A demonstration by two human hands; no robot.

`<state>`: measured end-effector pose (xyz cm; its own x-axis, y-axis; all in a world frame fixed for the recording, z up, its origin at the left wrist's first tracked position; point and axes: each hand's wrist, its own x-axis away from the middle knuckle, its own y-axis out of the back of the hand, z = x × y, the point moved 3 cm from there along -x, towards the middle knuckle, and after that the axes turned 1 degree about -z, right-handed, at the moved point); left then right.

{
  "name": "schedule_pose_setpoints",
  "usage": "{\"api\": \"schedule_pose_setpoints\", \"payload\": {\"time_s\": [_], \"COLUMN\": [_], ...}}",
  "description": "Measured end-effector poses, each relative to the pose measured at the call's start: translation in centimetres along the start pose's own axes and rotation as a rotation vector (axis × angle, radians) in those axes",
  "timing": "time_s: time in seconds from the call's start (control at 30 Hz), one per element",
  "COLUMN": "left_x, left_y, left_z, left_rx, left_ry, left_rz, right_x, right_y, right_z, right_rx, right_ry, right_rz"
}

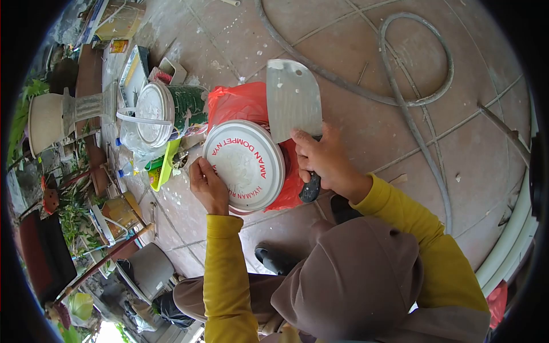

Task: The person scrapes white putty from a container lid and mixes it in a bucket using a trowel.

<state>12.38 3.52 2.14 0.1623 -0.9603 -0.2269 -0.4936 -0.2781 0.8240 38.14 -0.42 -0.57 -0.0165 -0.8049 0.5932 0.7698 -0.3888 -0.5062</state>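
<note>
Fingers of my right hand (323, 160) are wrapped tight around the dark handle of a cleaver (293, 100), whose broad blade points away from me with its lower corner lying over the far edge of a white round lid (243, 163) printed with red letters. That lid tops a bucket standing on the tiled floor (400, 114), a red plastic bag (237, 103) bunched just behind it. My left hand (207, 186) rests against the lid's near-left rim, fingers curled on the edge. A second bucket (166, 106) lies on its side nearby, and a grey hose (412, 103) loops across the tiles.
</note>
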Motion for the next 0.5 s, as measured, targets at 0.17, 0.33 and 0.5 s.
{"api": "schedule_pose_setpoints", "payload": {"time_s": [0.17,0.33,0.5], "left_x": [-0.4,-0.3,-0.3], "left_y": [-0.2,-0.3,-0.3], "left_z": [-0.8,-1.0,-0.9], "left_rx": [-0.047,-0.037,-0.031], "left_ry": [-0.138,-0.143,-0.144], "left_rz": [-0.034,-0.048,-0.053], "right_x": [0.2,-0.2,-0.7], "right_y": [-0.1,0.5,0.2], "right_z": [-0.3,-1.4,-2.1], "right_rx": [0.174,0.027,-0.427], "right_ry": [0.396,0.222,-0.245], "right_rz": [-0.015,0.059,0.116]}}
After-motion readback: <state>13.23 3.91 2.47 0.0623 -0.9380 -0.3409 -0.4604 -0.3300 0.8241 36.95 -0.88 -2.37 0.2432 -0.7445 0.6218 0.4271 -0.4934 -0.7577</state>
